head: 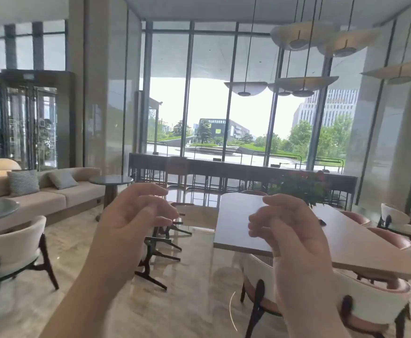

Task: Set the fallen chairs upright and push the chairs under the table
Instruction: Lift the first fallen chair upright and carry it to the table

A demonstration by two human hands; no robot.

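Fallen chairs (161, 242) lie left of the table (285, 230); both hands (136, 215) (287, 230) loosely curled, empty. Next: approach, grasp, lift.

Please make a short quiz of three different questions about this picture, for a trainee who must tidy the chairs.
1. True or false: the left hand grips a chair.
2. Where do the fallen chairs lie, seen from the long table? A) on its left B) on its right C) under it
3. Fill in: the white chair at the near end of the table stands ____.

Key: 1 false, both the left and the right hand hold nothing; 2 A; 3 upright.
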